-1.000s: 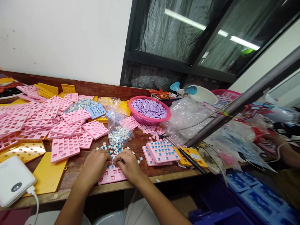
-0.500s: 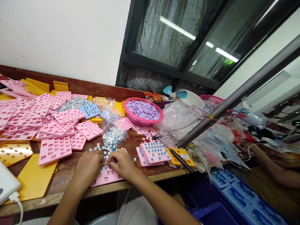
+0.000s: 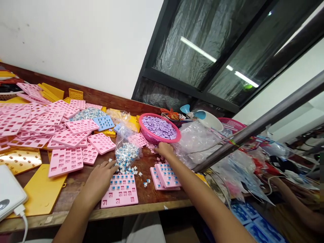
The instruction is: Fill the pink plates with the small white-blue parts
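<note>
My left hand (image 3: 101,176) lies with its fingers spread at the edge of a pile of white-and-blue keyboard switches (image 3: 126,156), over the left side of a pink switch plate (image 3: 120,195). The upper rows of that plate carry switches, while lower square holes show bare pink. Farther out, my right hand (image 3: 165,149) is bent down among small loose pink pieces (image 3: 152,147) beside the pink basket. Its fingers are curled and mostly hidden, so anything in them cannot be made out. Below my right forearm sit two stacked pink plates (image 3: 165,175) with blue switches.
Purple keycaps (image 3: 160,126) fill the pink basket (image 3: 141,130). Many pink plates (image 3: 50,118) and yellow panels (image 3: 43,192) heap up at left, near a white power bank (image 3: 10,192). Plastic bags (image 3: 199,135) and a slanted metal pole (image 3: 253,130) stand right.
My right hand has left the front pink plate and reached forward and right to the loose pink pieces. My left hand has opened beside the switches, uncovering the plate. The view has shifted slightly.
</note>
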The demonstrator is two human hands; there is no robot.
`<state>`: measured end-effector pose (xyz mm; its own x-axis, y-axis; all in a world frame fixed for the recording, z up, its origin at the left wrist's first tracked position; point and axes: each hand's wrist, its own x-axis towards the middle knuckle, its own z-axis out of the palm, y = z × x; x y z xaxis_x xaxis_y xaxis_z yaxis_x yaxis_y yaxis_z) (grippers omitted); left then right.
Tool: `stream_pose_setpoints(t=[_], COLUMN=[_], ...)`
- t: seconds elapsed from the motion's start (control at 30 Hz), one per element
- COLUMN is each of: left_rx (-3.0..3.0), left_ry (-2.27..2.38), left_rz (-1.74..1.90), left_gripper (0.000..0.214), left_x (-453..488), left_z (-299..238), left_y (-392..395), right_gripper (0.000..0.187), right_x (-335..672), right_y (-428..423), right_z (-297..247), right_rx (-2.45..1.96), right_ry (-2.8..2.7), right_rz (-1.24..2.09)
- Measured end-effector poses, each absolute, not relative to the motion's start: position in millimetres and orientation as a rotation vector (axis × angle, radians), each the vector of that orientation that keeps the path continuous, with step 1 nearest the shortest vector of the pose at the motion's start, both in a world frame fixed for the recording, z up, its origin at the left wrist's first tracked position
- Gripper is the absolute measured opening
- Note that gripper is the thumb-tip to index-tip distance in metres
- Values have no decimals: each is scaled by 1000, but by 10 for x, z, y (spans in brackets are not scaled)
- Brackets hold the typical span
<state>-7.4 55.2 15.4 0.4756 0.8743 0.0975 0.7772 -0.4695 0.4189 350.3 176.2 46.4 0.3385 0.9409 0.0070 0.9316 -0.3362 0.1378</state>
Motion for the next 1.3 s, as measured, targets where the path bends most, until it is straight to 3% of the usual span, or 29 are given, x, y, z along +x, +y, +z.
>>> stream_pose_setpoints(t=[0.13, 0.4, 0.53, 0.67, 0.8, 1.0, 1.13, 1.3], left_rx=[2389, 2314, 2258, 2225, 2196, 2154, 2168, 2162], left_ry=[1336, 1517, 1584, 1501, 1499, 1551, 1138, 915], left_rz=[433, 478, 450, 484, 475, 440, 615, 655], left_gripper=[48, 37, 34, 37, 34, 25, 25, 22], left_x=[-121, -198, -253, -330, -372, -425, -397, -342], left_z=[104, 99, 117, 93, 57, 260, 456, 484], left_y=[560, 559, 516, 496, 526, 436, 323, 313], right_gripper=[46, 30, 23, 24, 26, 21, 7, 7], right_x=[3427, 3300, 3032, 2612, 2235, 2082, 2085, 2051], right_y=[1841, 1627, 1192, 554, 186, 249, 292, 266], right_z=[370, 618, 691, 628, 485, 224, 190, 155], right_rx=[2518, 2411, 2194, 1685, 1480, 1580, 1627, 1726], right_ry=[1644, 1766, 2133, 2853, 2995, 3006, 3012, 3013], right_rz=[148, 83, -4, -229, -298, -154, -213, -339])
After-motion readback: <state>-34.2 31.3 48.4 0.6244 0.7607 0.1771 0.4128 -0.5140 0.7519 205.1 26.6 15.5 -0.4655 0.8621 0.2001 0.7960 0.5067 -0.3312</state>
